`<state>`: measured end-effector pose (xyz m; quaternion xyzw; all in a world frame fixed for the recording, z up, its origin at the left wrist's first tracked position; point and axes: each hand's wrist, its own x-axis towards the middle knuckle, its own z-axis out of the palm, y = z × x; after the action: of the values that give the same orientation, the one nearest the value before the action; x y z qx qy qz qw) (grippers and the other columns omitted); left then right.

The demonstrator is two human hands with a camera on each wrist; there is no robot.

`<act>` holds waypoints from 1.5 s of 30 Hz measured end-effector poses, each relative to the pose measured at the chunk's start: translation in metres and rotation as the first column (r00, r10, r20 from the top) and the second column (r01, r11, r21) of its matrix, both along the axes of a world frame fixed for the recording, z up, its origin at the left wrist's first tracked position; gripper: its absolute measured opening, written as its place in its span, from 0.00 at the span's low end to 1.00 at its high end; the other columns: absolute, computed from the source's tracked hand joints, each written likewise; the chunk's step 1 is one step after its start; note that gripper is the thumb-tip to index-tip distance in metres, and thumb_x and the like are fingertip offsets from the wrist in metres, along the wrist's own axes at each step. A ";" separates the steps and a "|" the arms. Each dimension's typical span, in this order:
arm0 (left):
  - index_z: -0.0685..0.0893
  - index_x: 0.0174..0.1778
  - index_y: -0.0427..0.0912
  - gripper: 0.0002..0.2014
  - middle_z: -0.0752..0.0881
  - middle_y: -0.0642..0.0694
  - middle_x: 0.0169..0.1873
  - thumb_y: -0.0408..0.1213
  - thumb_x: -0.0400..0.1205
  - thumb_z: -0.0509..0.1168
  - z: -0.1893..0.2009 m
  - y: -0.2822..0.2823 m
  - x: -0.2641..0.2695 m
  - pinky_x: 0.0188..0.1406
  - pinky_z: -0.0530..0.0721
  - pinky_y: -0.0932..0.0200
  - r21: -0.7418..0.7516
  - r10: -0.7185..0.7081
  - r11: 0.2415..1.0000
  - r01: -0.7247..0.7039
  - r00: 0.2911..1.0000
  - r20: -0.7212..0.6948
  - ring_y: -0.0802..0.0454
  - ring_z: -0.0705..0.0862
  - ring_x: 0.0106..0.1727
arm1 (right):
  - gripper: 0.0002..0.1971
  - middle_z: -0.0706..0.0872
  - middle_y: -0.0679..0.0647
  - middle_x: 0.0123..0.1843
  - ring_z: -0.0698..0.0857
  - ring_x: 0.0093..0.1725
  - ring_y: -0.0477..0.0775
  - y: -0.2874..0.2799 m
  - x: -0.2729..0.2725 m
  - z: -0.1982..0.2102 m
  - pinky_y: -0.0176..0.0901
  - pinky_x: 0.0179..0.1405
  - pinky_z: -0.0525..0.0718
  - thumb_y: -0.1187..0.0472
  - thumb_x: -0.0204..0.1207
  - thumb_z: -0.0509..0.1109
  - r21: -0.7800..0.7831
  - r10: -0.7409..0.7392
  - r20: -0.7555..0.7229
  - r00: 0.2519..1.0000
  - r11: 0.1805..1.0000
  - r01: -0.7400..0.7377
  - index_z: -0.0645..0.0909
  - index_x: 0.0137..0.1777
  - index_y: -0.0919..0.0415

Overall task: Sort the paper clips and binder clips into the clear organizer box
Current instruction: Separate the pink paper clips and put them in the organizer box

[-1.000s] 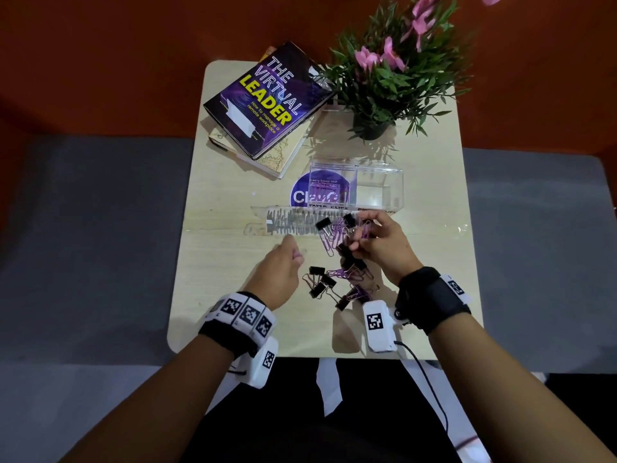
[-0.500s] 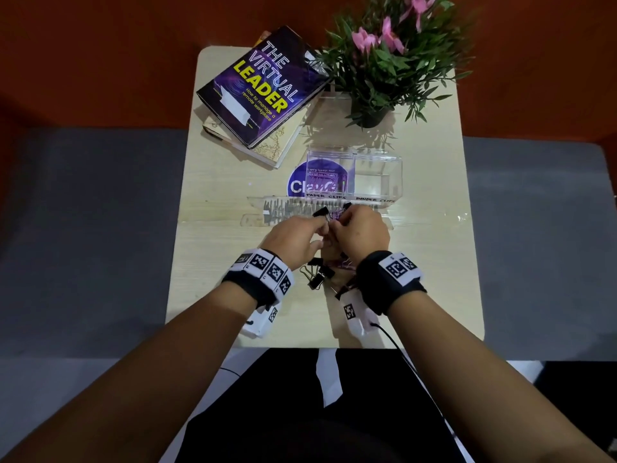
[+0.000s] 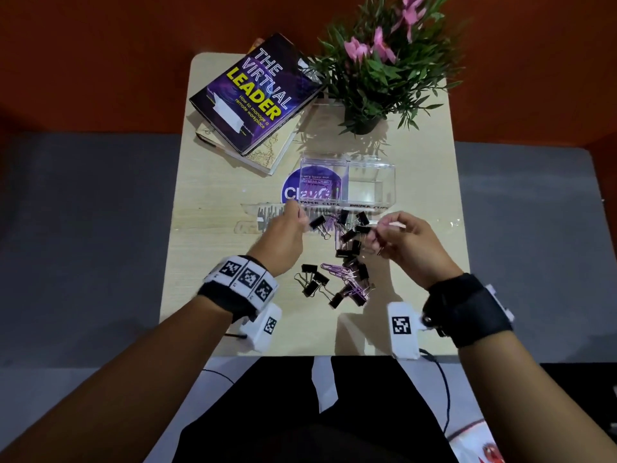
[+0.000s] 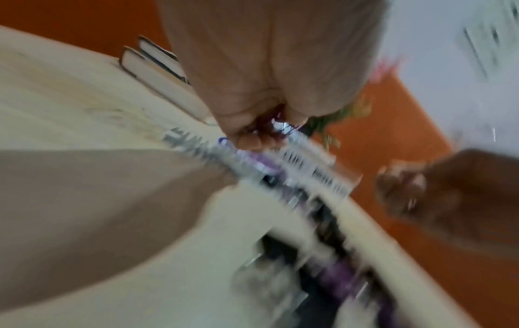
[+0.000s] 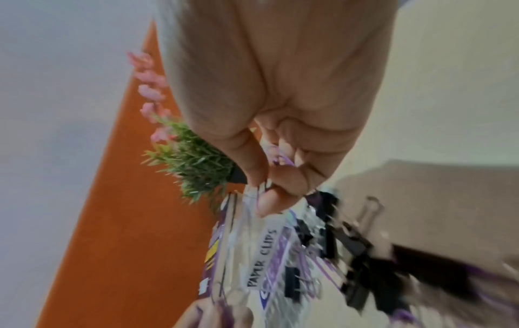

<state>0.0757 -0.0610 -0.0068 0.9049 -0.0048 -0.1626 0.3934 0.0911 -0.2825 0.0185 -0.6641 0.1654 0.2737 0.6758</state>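
At frame centre, the left hand (image 3: pixel 283 240) pinches purple wire paper clips (image 4: pixel 282 127) beside the clear plastic organizer box (image 3: pixel 370 182). The right hand (image 3: pixel 409 247) pinches another purple paper clip (image 5: pixel 283 158) above scattered black binder clips (image 3: pixel 350 243).

My small pale wooden table (image 3: pixel 207 262) carries, at its far left corner, two stacked books (image 3: pixel 257 98), the top one titled "The Virtual Leader", and at the far right a potted plant (image 3: pixel 377 78) with pink flowers; just nearer me stands the clear organizer box (image 3: pixel 370 182), partly over a round purple sticker (image 3: pixel 290 192), with purple paper clips in its left compartment; its clear lid (image 3: pixel 263 215) lies flat in front of it. Nearer still lies a mixed scatter of black binder clips (image 3: pixel 314 279) and purple paper clips (image 3: pixel 337 269).
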 end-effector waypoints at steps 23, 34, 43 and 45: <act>0.83 0.54 0.43 0.11 0.81 0.48 0.51 0.36 0.77 0.71 -0.015 -0.033 -0.027 0.54 0.78 0.57 0.153 -0.298 0.936 0.317 0.945 -0.137 0.50 0.79 0.54 | 0.02 0.90 0.55 0.36 0.86 0.34 0.54 -0.007 -0.032 -0.015 0.46 0.41 0.85 0.64 0.68 0.77 -0.736 0.541 -0.018 0.841 0.562 -0.377 0.87 0.37 0.59; 0.80 0.43 0.39 0.03 0.81 0.43 0.44 0.29 0.78 0.61 -0.023 -0.040 -0.018 0.42 0.72 0.58 0.244 -0.379 0.891 0.383 0.923 -0.062 0.46 0.78 0.47 | 0.04 0.80 0.51 0.43 0.81 0.39 0.54 0.005 -0.067 -0.041 0.48 0.34 0.80 0.60 0.68 0.76 -0.748 0.617 0.130 0.776 0.575 -0.331 0.84 0.39 0.56; 0.82 0.37 0.46 0.07 0.87 0.46 0.34 0.30 0.76 0.72 -0.027 -0.009 -0.015 0.40 0.85 0.52 -0.164 0.110 0.975 -0.149 0.968 -0.226 0.50 0.84 0.34 | 0.08 0.81 0.49 0.38 0.81 0.37 0.52 0.002 -0.064 -0.036 0.46 0.37 0.80 0.63 0.69 0.75 -0.704 0.525 0.255 0.812 0.676 -0.217 0.78 0.36 0.52; 0.82 0.38 0.43 0.08 0.88 0.42 0.36 0.27 0.75 0.72 -0.028 -0.003 -0.016 0.46 0.87 0.49 -0.280 0.168 0.929 -0.241 0.951 -0.259 0.44 0.88 0.39 | 0.05 0.82 0.50 0.42 0.82 0.41 0.52 0.010 -0.068 -0.037 0.42 0.37 0.78 0.61 0.69 0.75 -0.734 0.595 0.243 0.766 0.629 -0.256 0.81 0.41 0.55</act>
<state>0.0597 -0.0642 -0.0349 0.8027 0.1105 -0.2215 0.5426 0.0229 -0.2722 -0.0186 -0.9235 -0.0833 0.1856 0.3252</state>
